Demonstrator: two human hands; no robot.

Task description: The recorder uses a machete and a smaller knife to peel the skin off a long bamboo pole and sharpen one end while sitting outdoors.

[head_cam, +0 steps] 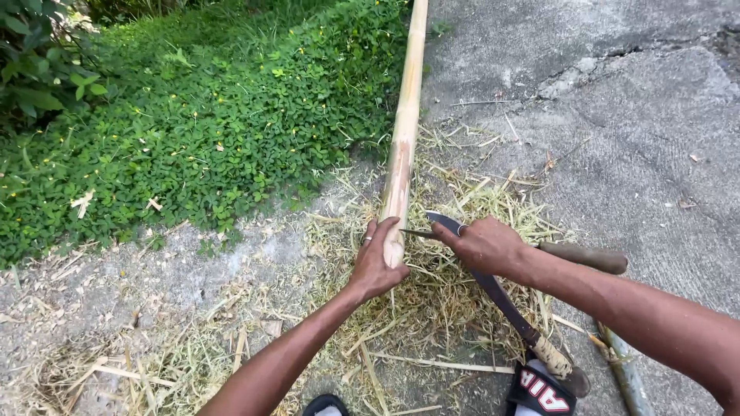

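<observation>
Left hand: the left hand [378, 260] reaches forward, fingers wrapped around the near end of the bamboo pole [404, 131].
Right hand: the right hand [484, 245] is closed on a small knife [420, 233], blade pointing left at the pole's end.
Bamboo pole: runs away from the hands along the grass [208, 115] edge.
Sickle: the curved sickle [501, 296] lies under the right wrist on bamboo shavings [439, 296].

My two bare forearms with no sleeves in view, my left hand [376, 262] wearing a thin pale ring on one finger, my right hand [484, 245] without rings, black sandals [539, 389] with red-and-white strap markings on my feet
</observation>
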